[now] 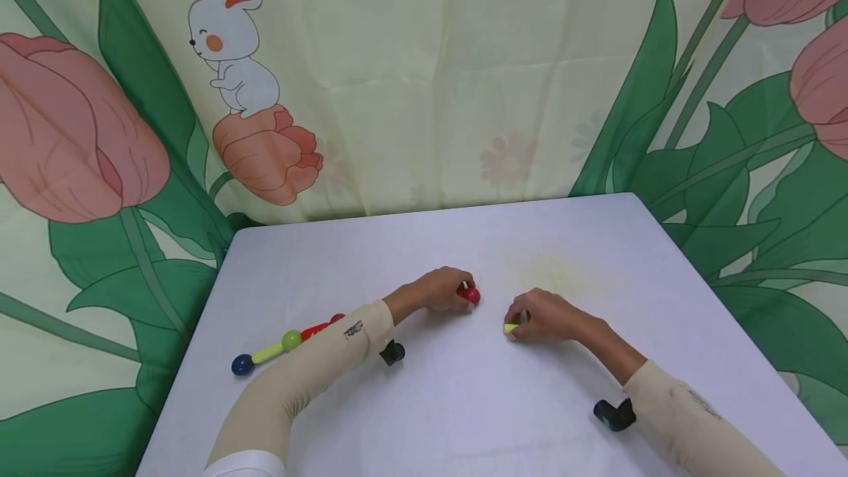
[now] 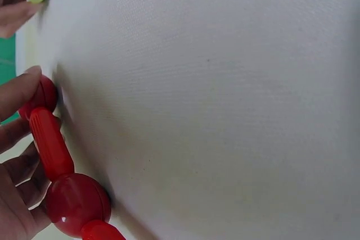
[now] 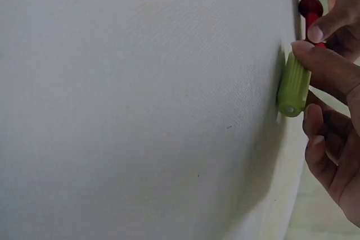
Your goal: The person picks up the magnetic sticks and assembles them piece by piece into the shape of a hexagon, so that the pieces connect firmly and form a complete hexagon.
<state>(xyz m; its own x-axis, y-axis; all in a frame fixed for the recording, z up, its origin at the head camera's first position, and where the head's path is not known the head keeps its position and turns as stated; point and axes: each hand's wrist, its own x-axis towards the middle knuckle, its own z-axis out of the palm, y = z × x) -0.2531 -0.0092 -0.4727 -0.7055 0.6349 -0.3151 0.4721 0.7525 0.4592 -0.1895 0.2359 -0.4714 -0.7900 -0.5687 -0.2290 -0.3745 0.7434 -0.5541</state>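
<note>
A chain of toy rods and balls lies on the table, partly hidden by the left forearm. Its left part shows a dark blue ball (image 1: 243, 365), a yellow-green rod (image 1: 268, 353), a green ball (image 1: 291, 339) and a red rod (image 1: 314, 330). At the right end, my left hand (image 1: 444, 289) grips a red ball (image 2: 42, 96), thumb on top. A ribbed red rod (image 2: 52, 144) joins that ball to a larger-looking red ball (image 2: 79, 203). My right hand (image 1: 546, 315) pinches a loose yellow-green rod (image 3: 293, 88) between thumb and fingers, a short gap from the red end ball.
A white cloth covers the table (image 1: 424, 418), with a faint yellowish stain behind the right hand. A patterned curtain (image 1: 397, 79) hangs along the back edge. Small black cameras (image 1: 615, 414) sit under both wrists.
</note>
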